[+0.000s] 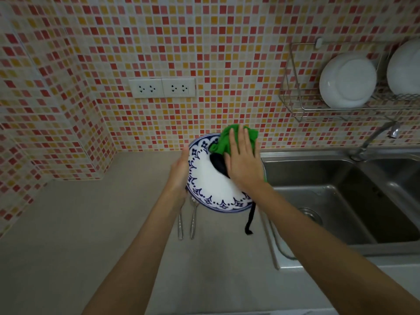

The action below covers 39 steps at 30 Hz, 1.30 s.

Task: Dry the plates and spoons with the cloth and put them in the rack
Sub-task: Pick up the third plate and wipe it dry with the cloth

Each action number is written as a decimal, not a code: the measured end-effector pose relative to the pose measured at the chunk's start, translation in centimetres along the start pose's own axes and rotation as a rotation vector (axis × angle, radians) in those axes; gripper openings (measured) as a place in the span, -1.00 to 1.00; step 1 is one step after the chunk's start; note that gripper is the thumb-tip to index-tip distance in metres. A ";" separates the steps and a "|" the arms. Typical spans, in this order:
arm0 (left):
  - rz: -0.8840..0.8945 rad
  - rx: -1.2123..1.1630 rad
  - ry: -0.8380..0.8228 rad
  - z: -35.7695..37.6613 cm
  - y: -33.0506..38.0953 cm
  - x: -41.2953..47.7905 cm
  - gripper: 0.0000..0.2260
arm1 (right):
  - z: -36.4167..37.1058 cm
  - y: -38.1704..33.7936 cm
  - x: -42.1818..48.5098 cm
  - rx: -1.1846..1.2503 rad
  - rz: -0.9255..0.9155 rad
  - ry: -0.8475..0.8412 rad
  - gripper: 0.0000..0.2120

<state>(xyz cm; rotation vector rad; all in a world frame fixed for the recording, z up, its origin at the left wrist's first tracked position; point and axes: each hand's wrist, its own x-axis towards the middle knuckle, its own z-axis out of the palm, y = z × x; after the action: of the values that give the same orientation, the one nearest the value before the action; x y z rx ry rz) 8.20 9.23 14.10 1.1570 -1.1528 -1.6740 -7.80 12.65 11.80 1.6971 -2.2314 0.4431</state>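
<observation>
2 white plates (347, 80) already stand in the rack (293, 105) on the wall. The blue-patterned plate (211, 185) is held tilted above the bench (113, 223). The left hand (179, 171) grips its rim, and the right hand (243, 162) presses the green cloth (250, 135) on it with straight fingers. The cutlery (193, 221) on the bench is, I judge, not yet dried.

A plate (213, 185) is over the counter (91, 223), left hand (179, 176) at its left edge, right hand (244, 162) pressing a cloth (227, 139) on it. Cutlery (193, 221) lies beneath. The sink (318, 178) is to the right, and above it is a rack (293, 96) holding two plates (347, 80).
</observation>
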 end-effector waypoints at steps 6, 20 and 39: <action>0.036 0.013 0.173 0.6 1.1 0.3 -0.57 | -1.4 0.4 -5.5 0.142 -0.079 -0.337 -0.44; 0.044 0.092 -0.072 2.6 0.7 -1.5 -0.50 | -1.0 0.5 -0.2 0.128 -0.066 0.068 -0.40; 0.144 0.262 -0.137 4.4 2.1 -2.3 -0.40 | -2.0 -0.8 -3.6 0.234 -0.313 0.100 -0.31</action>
<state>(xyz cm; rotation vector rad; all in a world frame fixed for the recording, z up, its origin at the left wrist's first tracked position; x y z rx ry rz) 4.82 11.81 17.44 1.0989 -1.5414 -1.5438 -5.97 16.38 12.16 2.0488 -1.8588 0.7143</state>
